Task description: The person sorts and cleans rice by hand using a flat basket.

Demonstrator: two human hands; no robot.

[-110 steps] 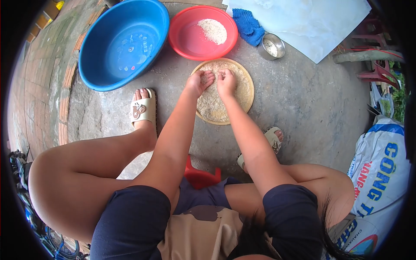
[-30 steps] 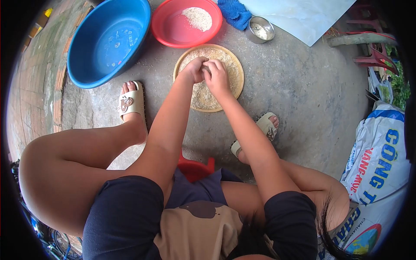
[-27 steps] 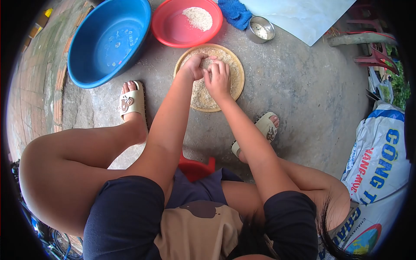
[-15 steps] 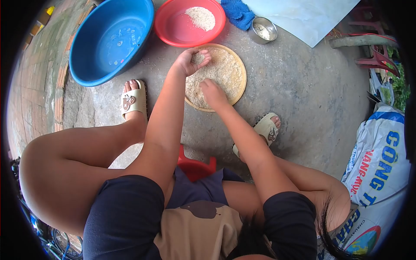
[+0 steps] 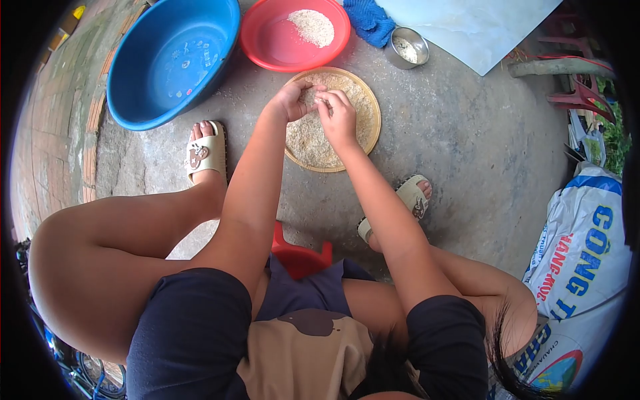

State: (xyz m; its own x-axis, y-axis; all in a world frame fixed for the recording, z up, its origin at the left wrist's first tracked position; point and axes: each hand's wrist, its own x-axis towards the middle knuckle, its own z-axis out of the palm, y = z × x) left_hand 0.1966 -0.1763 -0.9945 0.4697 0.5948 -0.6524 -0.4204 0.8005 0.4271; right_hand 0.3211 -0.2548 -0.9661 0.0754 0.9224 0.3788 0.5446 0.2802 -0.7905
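A round woven tray on the concrete floor bears a spread layer of pale, rice-like grain. Over its upper left part my left hand is cupped, palm up, with some of the grain in it. My right hand is raised over the tray, its fingertips pinched together right beside the left fingers. Whatever lies between those fingertips is too small to make out.
Beyond the tray stand a red basin with pale grain in it, a large blue basin, a blue cloth and a metal bowl. Printed sacks lie at right. A red stool is under me.
My right hand has risen from the grain in the tray to the fingers of my left hand. The left hand stays cupped in nearly the same place.
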